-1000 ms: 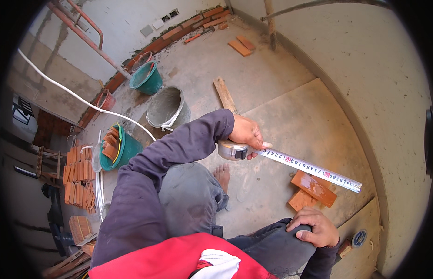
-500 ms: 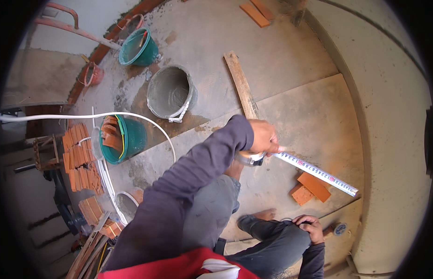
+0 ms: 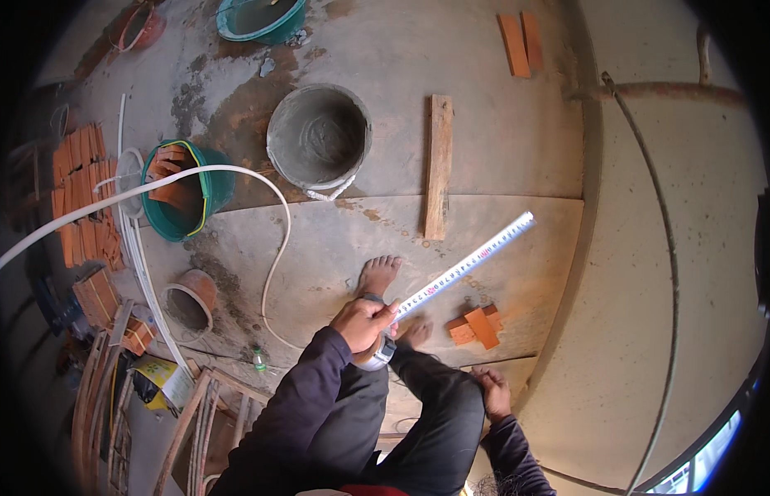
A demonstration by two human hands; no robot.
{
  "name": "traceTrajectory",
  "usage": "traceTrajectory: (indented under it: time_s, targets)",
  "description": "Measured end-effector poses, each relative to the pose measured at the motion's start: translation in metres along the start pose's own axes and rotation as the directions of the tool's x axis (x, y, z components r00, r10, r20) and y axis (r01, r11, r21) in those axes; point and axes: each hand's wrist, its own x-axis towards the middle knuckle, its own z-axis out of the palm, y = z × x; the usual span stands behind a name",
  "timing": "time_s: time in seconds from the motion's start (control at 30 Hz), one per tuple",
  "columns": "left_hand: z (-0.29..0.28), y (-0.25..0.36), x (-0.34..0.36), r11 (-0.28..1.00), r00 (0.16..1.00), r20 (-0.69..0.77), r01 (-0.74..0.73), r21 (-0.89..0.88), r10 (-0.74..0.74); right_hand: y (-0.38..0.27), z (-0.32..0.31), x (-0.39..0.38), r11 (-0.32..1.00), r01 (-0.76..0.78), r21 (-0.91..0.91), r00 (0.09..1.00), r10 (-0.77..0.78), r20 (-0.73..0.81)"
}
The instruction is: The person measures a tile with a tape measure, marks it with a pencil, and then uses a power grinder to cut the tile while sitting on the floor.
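My left hand [image 3: 364, 324] is closed round a tape measure [image 3: 375, 357], thumb lying along the start of its blade. The white blade [image 3: 463, 266] sticks out straight, up and to the right, in the air over the floor. My right hand [image 3: 492, 390] rests against my bent right knee, fingers laid on the trouser leg and holding nothing. Below the blade, a few orange bricks [image 3: 481, 328] lie crossed on the floor near my bare foot [image 3: 416, 332]. A wooden plank [image 3: 439, 169] lies beyond the blade's tip side.
A bucket of wet grey mortar [image 3: 319, 136] stands ahead. To its left are a green bucket with bricks [image 3: 211, 186], a white hose [image 3: 277, 198] and stacked bricks [image 3: 86, 194]. Two flat bricks [image 3: 514, 45] lie far right, near the pale wall [image 3: 641, 273].
My left hand has drawn back toward my knees with the tape measure. Its blade has swung from pointing down-right to up-right. The view has shifted; my right hand stays at the knee.
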Motion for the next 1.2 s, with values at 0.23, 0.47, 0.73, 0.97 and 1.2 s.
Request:
traceTrajectory:
  time_s: [0.23, 0.47, 0.73, 0.97, 1.2]
  targets:
    - [0.04, 0.039, 0.041, 0.913, 0.985, -0.165, -0.116, -0.392, 0.054, -0.133, -0.008, 0.053, 0.997, 0.009, -0.079, 0.996, -0.016, -0.089]
    - [0.086, 0.193, 0.082, 0.551, 0.986, -0.164, -0.136, -0.823, -0.001, -0.253, -0.035, 0.131, 0.981, 0.089, -0.171, 0.994, -0.098, -0.05]
    - [0.055, 0.332, 0.154, 0.32, 0.991, -0.133, -0.131, -0.938, 0.017, -0.463, -0.03, 0.321, 0.885, 0.388, -0.256, 0.896, -0.428, -0.123]
    - [0.004, 0.385, 0.262, 0.346, 0.957, -0.188, -0.103, -0.933, -0.222, -0.666, 0.04, 0.557, 0.715, 0.501, -0.488, 0.779, -0.618, -0.105]
    - [-0.055, 0.438, 0.295, 0.423, 0.885, -0.202, -0.006, -0.906, -0.42, -0.831, 0.119, 0.691, 0.413, 0.337, -0.846, 0.563, -0.809, -0.17]
